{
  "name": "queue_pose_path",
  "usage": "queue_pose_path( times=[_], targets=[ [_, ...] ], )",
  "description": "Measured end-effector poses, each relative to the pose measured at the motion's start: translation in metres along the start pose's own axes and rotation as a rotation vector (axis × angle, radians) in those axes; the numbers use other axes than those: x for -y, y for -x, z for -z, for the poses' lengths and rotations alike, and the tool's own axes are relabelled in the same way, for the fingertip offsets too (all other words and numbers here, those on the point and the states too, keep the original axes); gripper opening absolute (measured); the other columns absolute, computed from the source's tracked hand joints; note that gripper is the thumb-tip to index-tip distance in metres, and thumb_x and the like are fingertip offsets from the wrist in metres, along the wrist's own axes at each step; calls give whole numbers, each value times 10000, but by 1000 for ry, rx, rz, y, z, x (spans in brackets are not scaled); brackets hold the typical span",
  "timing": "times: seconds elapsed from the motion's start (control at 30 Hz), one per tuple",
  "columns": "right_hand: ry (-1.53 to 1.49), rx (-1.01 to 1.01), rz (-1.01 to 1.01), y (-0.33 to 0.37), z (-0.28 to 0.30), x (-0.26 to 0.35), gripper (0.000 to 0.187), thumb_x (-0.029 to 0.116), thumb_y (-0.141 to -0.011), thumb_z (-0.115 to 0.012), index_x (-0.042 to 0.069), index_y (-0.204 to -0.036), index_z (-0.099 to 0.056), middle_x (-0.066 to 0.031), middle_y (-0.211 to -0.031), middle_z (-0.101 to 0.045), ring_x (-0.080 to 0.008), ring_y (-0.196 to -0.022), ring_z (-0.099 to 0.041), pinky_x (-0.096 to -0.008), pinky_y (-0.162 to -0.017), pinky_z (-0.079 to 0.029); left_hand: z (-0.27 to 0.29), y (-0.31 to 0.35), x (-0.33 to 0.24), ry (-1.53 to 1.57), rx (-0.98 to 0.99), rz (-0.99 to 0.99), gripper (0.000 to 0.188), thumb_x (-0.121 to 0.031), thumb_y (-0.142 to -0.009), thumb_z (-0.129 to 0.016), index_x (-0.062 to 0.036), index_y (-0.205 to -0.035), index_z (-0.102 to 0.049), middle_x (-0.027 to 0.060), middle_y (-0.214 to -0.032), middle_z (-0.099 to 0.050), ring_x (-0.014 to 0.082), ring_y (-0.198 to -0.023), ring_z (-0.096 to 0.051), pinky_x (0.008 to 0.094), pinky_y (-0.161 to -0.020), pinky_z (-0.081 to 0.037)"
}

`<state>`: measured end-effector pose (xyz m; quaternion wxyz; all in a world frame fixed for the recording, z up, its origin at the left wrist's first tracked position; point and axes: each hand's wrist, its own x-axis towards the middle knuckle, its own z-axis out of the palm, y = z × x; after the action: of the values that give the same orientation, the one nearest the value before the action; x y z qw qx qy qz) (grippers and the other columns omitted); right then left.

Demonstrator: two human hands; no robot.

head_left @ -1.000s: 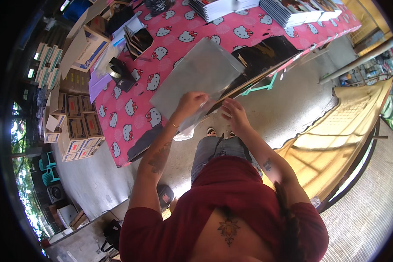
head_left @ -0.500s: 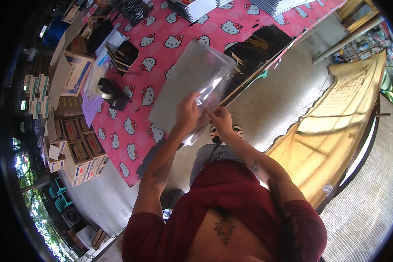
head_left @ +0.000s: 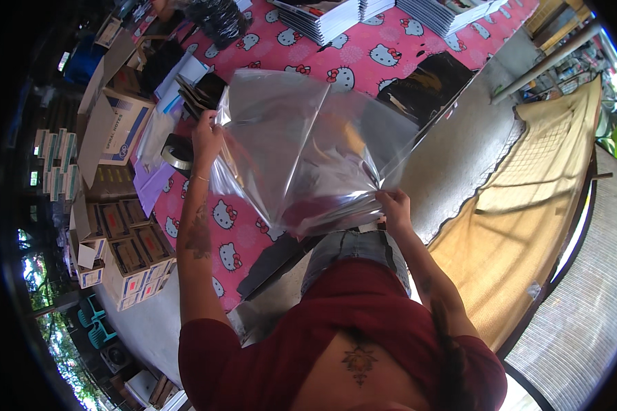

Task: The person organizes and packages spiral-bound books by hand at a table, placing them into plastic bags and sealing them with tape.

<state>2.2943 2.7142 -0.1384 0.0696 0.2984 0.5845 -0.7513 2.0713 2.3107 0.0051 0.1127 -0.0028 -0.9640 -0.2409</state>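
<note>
A sheet of clear plastic film [head_left: 308, 147] is stretched between my two hands above a table [head_left: 230, 212] with a pink cartoon-cat cover. My left hand [head_left: 207, 137] is closed on the film's left edge, close to a dark box-like holder. At the film's lower right, my right hand [head_left: 395, 205] pinches a gathered corner. A fold line runs down the middle of the film, and light glints off its creases. Through it the pink cover shows only dimly. A black flat piece [head_left: 435, 85] with a gold print lies partly under the film's right side.
Stacks of booklets [head_left: 319, 24] stand at the table's far side beside a black plastic-wrapped bundle [head_left: 219, 24]. A tape roll in its dispenser [head_left: 177, 154] sits left of my left hand. Open cartons [head_left: 127, 127] line the left; a tan mesh screen [head_left: 528, 198] hangs right.
My hands have moved apart, the left one up and leftward, the right one to the right. The plastic film, folded and narrow before, is now spread wide between them.
</note>
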Motion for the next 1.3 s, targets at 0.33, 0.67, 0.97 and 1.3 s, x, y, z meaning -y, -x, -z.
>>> queue_pose_path(
  times=[0.33, 0.67, 0.97, 1.3],
  targets=[
    [-209, 45, -78, 42, -50, -4, 288, 124, -908, -655, -73, -1101, -573, -127, -989, -637, -201, -862, -653, -318, -720, -562, -26, -51, 57, -14, 28, -126, 253, -17, -841, -589, -72, -1088, -583, 224, -983, -662, 435, -945, -631, 498, -798, -487],
    [-218, 159, -79, 56, -69, -12, 354, 163, -962, -604, -71, -1201, -489, -173, -1140, -590, -282, -892, -651, -446, -618, -619, -4, -40, 9, -348, -167, -288, 85, -98, -917, -572, -77, -999, -570, 182, -952, -643, 415, -871, -644, 503, -718, -515],
    [-139, 93, -132, 60, -50, 2, 481, 366, -986, -558, 69, -1348, -447, -134, -1309, -517, -261, -1215, -524, -456, -941, -466, -4, 131, -167, 21, 303, -578, 179, -105, -912, -604, -35, -1075, -588, 125, -979, -652, 335, -879, -650, 435, -740, -531],
    [-27, 59, 188, 57, -39, 62, 694, 436, -947, -620, 102, -1483, -330, -151, -1404, -430, -277, -1269, -480, -447, -1038, -376, -40, 24, 0, 21, -203, -61, 256, -214, -922, -642, -2, -1060, -678, 182, -941, -704, 323, -886, -698, 403, -767, -544]
  ],
)
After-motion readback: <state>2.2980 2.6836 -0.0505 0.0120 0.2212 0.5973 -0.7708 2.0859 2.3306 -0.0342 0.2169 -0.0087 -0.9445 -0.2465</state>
